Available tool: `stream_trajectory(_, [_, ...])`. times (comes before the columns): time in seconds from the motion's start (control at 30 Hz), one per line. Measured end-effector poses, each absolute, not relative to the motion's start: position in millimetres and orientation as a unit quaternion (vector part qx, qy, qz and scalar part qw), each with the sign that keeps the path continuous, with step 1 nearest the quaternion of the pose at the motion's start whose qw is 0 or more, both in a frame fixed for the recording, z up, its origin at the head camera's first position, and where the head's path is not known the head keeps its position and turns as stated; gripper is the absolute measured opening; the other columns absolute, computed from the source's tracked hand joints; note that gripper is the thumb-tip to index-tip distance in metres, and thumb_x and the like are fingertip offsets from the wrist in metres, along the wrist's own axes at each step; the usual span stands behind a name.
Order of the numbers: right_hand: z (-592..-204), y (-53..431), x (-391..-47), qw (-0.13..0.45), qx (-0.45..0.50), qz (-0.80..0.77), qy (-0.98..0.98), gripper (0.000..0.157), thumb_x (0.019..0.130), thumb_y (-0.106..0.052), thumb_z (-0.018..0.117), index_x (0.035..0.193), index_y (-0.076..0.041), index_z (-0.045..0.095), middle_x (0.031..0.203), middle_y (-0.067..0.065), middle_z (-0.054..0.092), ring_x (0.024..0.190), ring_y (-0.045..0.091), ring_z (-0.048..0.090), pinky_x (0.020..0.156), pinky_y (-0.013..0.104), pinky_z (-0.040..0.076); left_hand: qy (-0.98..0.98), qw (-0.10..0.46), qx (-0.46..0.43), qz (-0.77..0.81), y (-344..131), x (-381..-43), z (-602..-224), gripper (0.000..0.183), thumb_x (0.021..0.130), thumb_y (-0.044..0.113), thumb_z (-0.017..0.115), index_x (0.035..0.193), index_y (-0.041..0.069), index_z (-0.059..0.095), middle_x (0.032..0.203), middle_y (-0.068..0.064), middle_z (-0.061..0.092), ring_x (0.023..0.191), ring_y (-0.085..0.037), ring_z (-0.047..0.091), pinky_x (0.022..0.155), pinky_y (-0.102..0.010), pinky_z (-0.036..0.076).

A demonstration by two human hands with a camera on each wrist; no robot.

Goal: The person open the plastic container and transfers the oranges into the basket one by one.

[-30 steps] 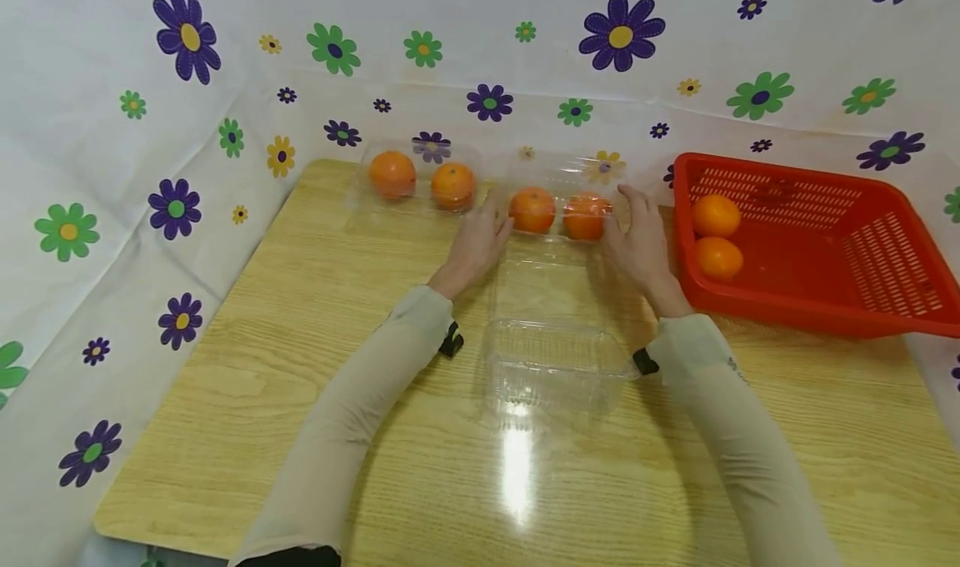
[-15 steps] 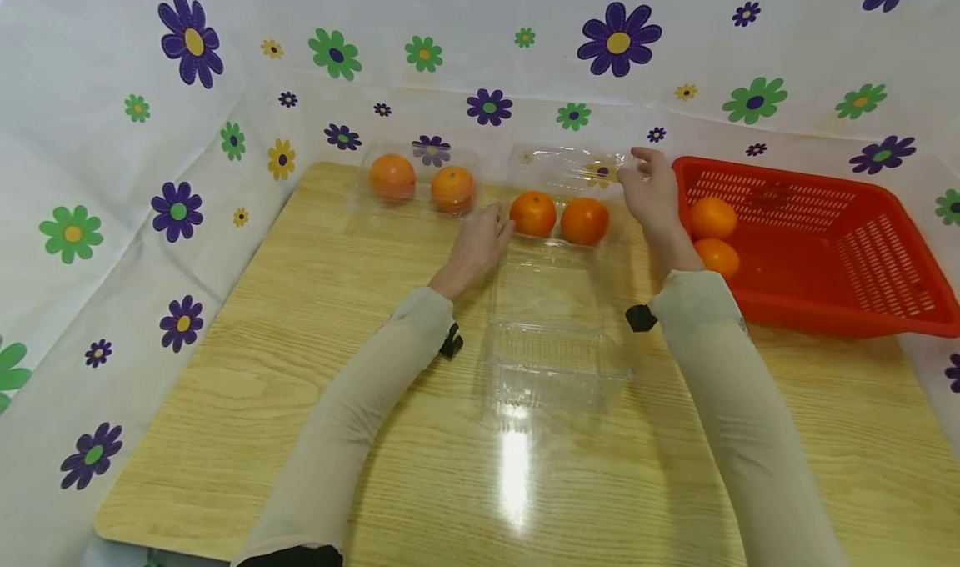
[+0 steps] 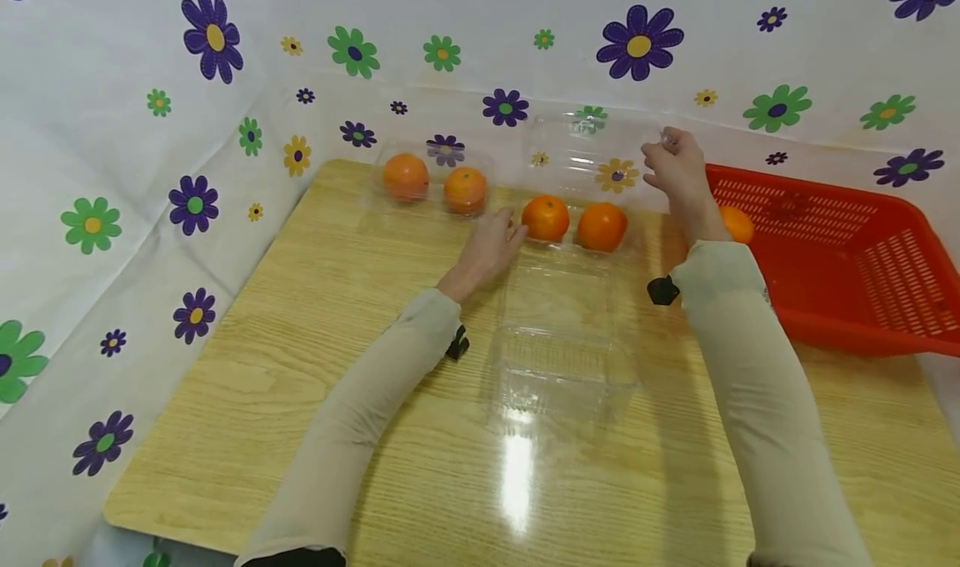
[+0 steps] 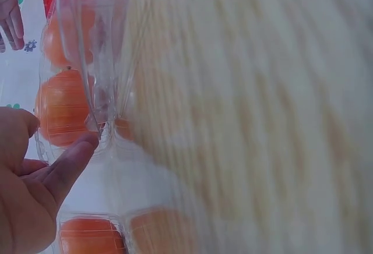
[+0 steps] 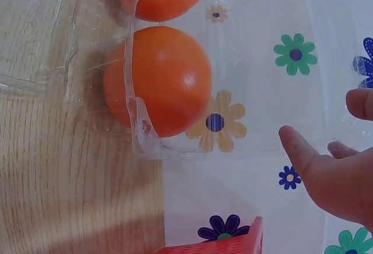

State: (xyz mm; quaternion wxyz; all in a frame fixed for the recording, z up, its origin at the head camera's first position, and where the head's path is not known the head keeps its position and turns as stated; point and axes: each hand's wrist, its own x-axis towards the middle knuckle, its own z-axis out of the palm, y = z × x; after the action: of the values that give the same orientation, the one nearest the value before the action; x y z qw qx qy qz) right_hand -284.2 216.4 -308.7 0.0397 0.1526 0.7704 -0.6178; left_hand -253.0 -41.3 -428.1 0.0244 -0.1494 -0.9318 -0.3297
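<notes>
Two oranges (image 3: 602, 227) lie side by side in a clear plastic clamshell container whose lid (image 3: 585, 152) stands raised behind them. My right hand (image 3: 678, 167) pinches that lid near its right corner; in the right wrist view the thumb and fingers (image 5: 341, 172) overlap the clear plastic. At the left end of the same container is my left hand (image 3: 489, 248). Its extended index finger (image 4: 73, 161) touches the plastic corner in the left wrist view, and the thumb lies by the orange (image 4: 63, 107) there.
Left of it, a closed clear container holds two more oranges (image 3: 465, 190). Nearer me, an open clear container (image 3: 562, 367) lies on the wooden table (image 3: 247, 400). A red basket (image 3: 862, 338) with an orange (image 3: 737, 224) stands at the right. Flowered cloth (image 3: 450, 0) hangs behind.
My right hand has risen and moved back from the container's right end, lifting the lid up off the two oranges. The left hand has stayed at the left end. The head view has shifted slightly.
</notes>
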Motion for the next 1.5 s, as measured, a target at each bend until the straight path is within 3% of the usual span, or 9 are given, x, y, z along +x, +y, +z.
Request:
stream_trajectory(0.13, [-311, 224, -284, 0.050, 0.175, -0.627, 0.757, 0.066, 0.098, -0.029, 0.048, 0.152, -0.020, 0.013, 0.154, 0.009, 0.024, 0.134, 0.025, 0.038, 0.104, 0.033, 0.038, -0.926, 0.016, -0.142, -0.349, -36, -254, -426, 0.046, 0.098, 0.027, 0.047, 0.131, -0.006, 0.047, 0.113, -0.019, 0.062, 0.102, -0.027, 0.061, 0.087, -0.036, 0.051])
stream_trajectory(0.33, [-320, 231, -280, 0.073, 0.188, -0.559, 0.804, 0.065, 0.099, -0.031, 0.042, 0.153, -0.014, 0.009, 0.154, 0.012, 0.024, 0.131, 0.026, 0.042, 0.101, 0.031, 0.041, -0.910, -0.008, -0.124, -0.396, -27, -260, -420, 0.046, 0.100, 0.018, 0.036, 0.137, -0.010, 0.037, 0.072, -0.011, 0.054, 0.055, -0.018, 0.044, 0.054, -0.032, 0.043])
stream_trajectory(0.5, [-329, 228, -264, 0.124, 0.125, -0.453, 0.874, 0.071, 0.096, -0.025, 0.045, 0.150, 0.001, 0.008, 0.150, 0.023, 0.026, 0.124, 0.034, 0.047, 0.103, 0.039, 0.040, -0.906, -0.045, -0.072, -0.414, -24, -267, -416, 0.047, 0.100, 0.015, 0.033, 0.140, -0.010, 0.031, 0.102, -0.024, 0.061, 0.068, -0.024, 0.050, 0.074, -0.039, 0.049])
stream_trajectory(0.67, [-333, 219, -251, 0.163, 0.092, -0.425, 0.886, 0.076, 0.096, -0.039, 0.045, 0.151, -0.002, 0.008, 0.151, 0.019, 0.026, 0.119, 0.034, 0.046, 0.105, 0.042, 0.038, -0.902, -0.052, -0.058, -0.425, -26, -269, -417, 0.049, 0.100, 0.012, 0.032, 0.143, -0.010, 0.026, 0.111, -0.026, 0.059, 0.075, -0.023, 0.052, 0.082, -0.036, 0.049])
stream_trajectory(0.87, [-337, 218, -255, 0.064, 0.131, -0.503, 0.852, 0.060, 0.096, -0.029, 0.048, 0.147, -0.005, 0.025, 0.135, 0.017, 0.046, 0.112, 0.029, 0.055, 0.093, 0.033, 0.049, -0.895, -0.067, -0.060, -0.437, -25, -267, -417, 0.055, 0.097, 0.012, 0.036, 0.146, -0.005, 0.021, 0.082, -0.014, 0.054, 0.059, -0.018, 0.043, 0.061, -0.032, 0.041])
stream_trajectory(0.97, [-337, 220, -258, 0.018, 0.141, -0.558, 0.818, 0.056, 0.095, -0.019, 0.051, 0.144, -0.006, 0.028, 0.136, 0.017, 0.048, 0.113, 0.027, 0.056, 0.092, 0.031, 0.049, -0.893, -0.083, -0.059, -0.439, -23, -265, -417, 0.059, 0.095, 0.013, 0.039, 0.148, -0.004, 0.018, 0.101, -0.017, 0.058, 0.073, -0.020, 0.048, 0.069, -0.031, 0.043])
stream_trajectory(1.1, [-338, 219, -260, -0.002, 0.131, -0.592, 0.795, 0.061, 0.094, -0.014, 0.052, 0.146, -0.006, 0.023, 0.144, 0.014, 0.043, 0.121, 0.025, 0.052, 0.094, 0.032, 0.047, -0.887, -0.099, -0.055, -0.448, -23, -262, -418, 0.064, 0.094, 0.014, 0.041, 0.149, -0.002, 0.014, 0.133, -0.022, 0.048, 0.091, -0.023, 0.051, 0.085, -0.035, 0.045])
stream_trajectory(1.3, [-338, 219, -260, 0.013, 0.110, -0.595, 0.796, 0.074, 0.096, -0.015, 0.049, 0.153, -0.008, 0.003, 0.153, 0.008, 0.029, 0.132, 0.024, 0.042, 0.100, 0.032, 0.042, -0.882, -0.105, -0.066, -0.455, -26, -258, -418, 0.067, 0.093, 0.016, 0.042, 0.150, 0.001, 0.011, 0.113, -0.017, 0.053, 0.077, -0.023, 0.047, 0.079, -0.038, 0.045])
stream_trajectory(1.5, [-341, 222, -261, 0.051, 0.088, -0.541, 0.835, 0.076, 0.098, -0.023, 0.045, 0.151, -0.010, -0.009, 0.156, 0.007, 0.019, 0.137, 0.024, 0.034, 0.107, 0.033, 0.035, -0.883, -0.106, -0.079, -0.451, -29, -256, -419, 0.066, 0.093, 0.018, 0.043, 0.149, -0.001, 0.014, 0.135, -0.020, 0.046, 0.092, -0.023, 0.047, 0.081, -0.034, 0.041])
